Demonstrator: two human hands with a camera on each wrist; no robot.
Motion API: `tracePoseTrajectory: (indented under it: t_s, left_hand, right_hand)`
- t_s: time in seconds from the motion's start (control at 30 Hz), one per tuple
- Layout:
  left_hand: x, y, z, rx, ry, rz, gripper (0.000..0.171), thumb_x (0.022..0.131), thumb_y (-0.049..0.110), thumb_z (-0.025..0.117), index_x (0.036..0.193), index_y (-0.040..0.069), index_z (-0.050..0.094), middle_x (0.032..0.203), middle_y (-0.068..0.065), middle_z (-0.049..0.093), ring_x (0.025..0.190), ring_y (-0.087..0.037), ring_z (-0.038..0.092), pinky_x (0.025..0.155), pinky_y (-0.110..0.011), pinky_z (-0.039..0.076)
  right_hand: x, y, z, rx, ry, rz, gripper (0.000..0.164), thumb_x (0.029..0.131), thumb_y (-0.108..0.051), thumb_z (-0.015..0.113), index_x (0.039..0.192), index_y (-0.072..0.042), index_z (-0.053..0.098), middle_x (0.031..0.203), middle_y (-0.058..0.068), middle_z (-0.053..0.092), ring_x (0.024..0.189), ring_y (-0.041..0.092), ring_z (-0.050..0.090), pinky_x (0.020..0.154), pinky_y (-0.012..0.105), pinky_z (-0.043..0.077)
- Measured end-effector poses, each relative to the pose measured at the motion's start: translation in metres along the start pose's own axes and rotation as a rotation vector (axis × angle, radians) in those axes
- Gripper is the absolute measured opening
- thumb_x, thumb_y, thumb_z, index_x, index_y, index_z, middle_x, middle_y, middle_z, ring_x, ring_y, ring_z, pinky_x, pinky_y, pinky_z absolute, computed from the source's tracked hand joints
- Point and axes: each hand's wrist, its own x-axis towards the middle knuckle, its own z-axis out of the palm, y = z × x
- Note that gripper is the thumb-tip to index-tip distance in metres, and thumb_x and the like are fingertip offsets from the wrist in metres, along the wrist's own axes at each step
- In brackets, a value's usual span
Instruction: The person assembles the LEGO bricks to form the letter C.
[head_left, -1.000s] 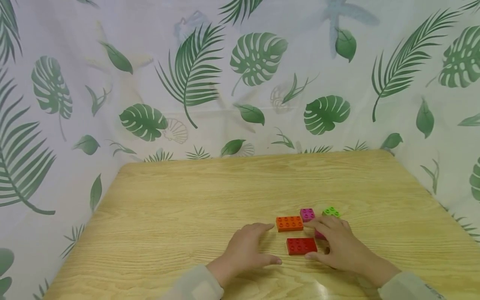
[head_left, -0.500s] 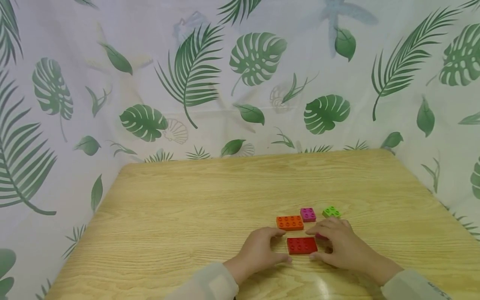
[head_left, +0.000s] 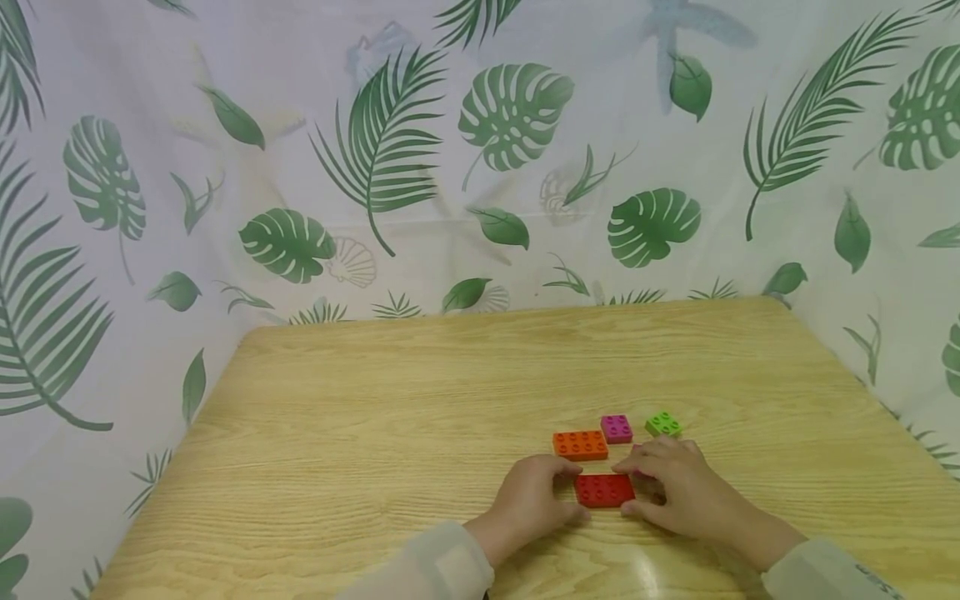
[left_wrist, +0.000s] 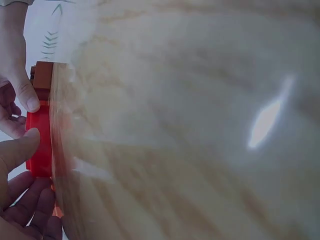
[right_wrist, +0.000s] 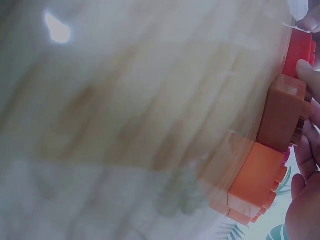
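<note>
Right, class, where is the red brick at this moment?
In the head view, the red brick sits low and right of centre on the table, between the left hand and the right hand, with the orange brick just beyond it.

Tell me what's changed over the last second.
The left hand moved right and closed around the left end of the red building brick. The right hand stayed at its right end. That brick, the orange building brick, far magenta building brick and lime-green building brick stayed put.

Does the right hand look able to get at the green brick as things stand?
Likely yes: the green brick lies just beyond the right hand, nothing seen on it, though that hand is at the red brick.
</note>
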Motion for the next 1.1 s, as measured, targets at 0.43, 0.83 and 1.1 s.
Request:
tracePoseTrajectory:
  t_s: [0.43,0.83,1.1]
  left_hand:
    - [0.0,0.0,-0.002,-0.024,0.017,0.009,0.037,0.075,0.02,0.083,0.108,0.01,0.072,0.104,0.004,0.068,0.098,-0.01,0.06,0.088,-0.024,0.046]
    - [-0.003,-0.02,-0.021,-0.147,-0.01,0.031,0.033,0.079,0.016,0.079,0.11,0.011,0.07,0.106,0.005,0.066,0.091,-0.007,0.057,0.077,-0.022,0.048]
    - [-0.011,-0.032,-0.041,-0.165,-0.015,0.018,0.034,0.079,0.017,0.079,0.111,0.01,0.07,0.104,0.007,0.066,0.093,-0.01,0.057,0.079,-0.024,0.049]
  right_hand:
    - [0.004,-0.003,-0.001,0.035,-0.03,0.033,0.029,0.078,-0.036,0.079,0.102,-0.023,0.071,0.099,-0.015,0.06,0.096,0.013,0.052,0.085,0.048,0.036]
    - [0.019,-0.017,-0.002,0.09,-0.015,0.068,0.029,0.079,-0.041,0.077,0.103,-0.026,0.069,0.099,-0.014,0.061,0.093,0.015,0.052,0.081,0.049,0.041]
    - [0.036,-0.031,0.006,0.098,0.019,0.016,0.028,0.077,-0.033,0.08,0.102,-0.022,0.071,0.098,-0.013,0.063,0.098,0.019,0.055,0.087,0.054,0.038]
